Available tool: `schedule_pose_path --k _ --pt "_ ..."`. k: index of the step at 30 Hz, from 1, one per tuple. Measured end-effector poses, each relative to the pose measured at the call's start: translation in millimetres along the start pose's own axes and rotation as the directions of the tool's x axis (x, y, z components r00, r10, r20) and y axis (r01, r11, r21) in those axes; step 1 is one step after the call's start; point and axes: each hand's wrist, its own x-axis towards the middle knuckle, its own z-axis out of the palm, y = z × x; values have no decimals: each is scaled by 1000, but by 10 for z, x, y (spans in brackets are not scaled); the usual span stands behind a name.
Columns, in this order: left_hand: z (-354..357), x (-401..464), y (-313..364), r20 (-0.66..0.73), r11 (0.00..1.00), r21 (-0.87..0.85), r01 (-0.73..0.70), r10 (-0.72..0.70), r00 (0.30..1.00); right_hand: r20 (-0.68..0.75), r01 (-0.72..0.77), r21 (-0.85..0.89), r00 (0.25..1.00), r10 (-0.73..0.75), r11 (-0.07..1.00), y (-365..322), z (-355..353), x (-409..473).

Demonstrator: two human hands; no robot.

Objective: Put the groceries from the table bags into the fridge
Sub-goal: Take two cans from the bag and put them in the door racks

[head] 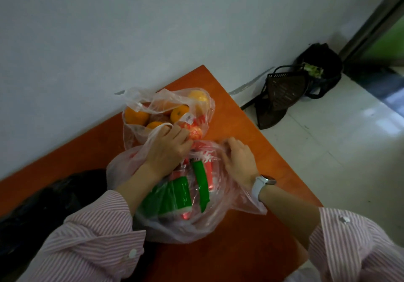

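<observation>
An orange table is shown from above, set against a pale wall. Two thin clear plastic bags are seen on it, touching each other. The far bag, next to the wall, is filled with oranges and one yellow fruit. The near bag is filled with packets in green and red wrapping; what the packets are cannot be read.

The left hand is laid on the mouth of the near bag, fingers curled around the gathered plastic where the two bags meet. The right hand is placed at the bag's right rim, fingers bent onto the film; whether the film is pinched cannot be told. The hands are held apart, with the open bag mouth between them. A white watch is worn on the right wrist, and striped pink sleeves are seen on both arms.

A black bag lies at the table's left edge. On the tiled floor, a dark dustpan is leaned beside a black bin.
</observation>
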Motion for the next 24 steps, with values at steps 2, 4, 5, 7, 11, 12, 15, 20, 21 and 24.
schedule_pose_path --k 2,4,5,7,11,12,15,20,21,24 --pt "20 88 -40 48 999 -35 16 -14 999 -107 41 -71 993 -48 997 -31 16 54" --pt "36 187 -60 140 982 -142 126 -106 984 -127 110 -92 984 -121 990 -57 30 56" --pt "36 221 -50 200 949 -219 228 -185 962 -124 175 -114 974 -188 978 -54 43 37" --pt "43 243 -15 263 835 -355 421 -344 902 -93 316 -171 938 -335 933 -1 72 -39" --pt "122 110 5 230 742 -503 443 -379 896 57 489 -322 865 -499 811 178 151 -195" --pt "144 53 2 231 749 -512 420 -351 907 102 493 -369 864 -492 788 208 161 -208" --pt "213 -143 20 283 793 -498 352 -235 930 147 361 -436 932 -331 824 226 127 -135" --pt "230 -239 3 378 769 -461 443 -281 882 350 342 -383 914 -208 858 225 89 114" --pt "229 -248 -6 380 767 -446 462 -305 873 370 332 -362 909 -193 871 211 101 141" --pt "230 -295 -18 382 772 -392 501 -358 852 385 309 -319 906 -175 896 140 123 164"
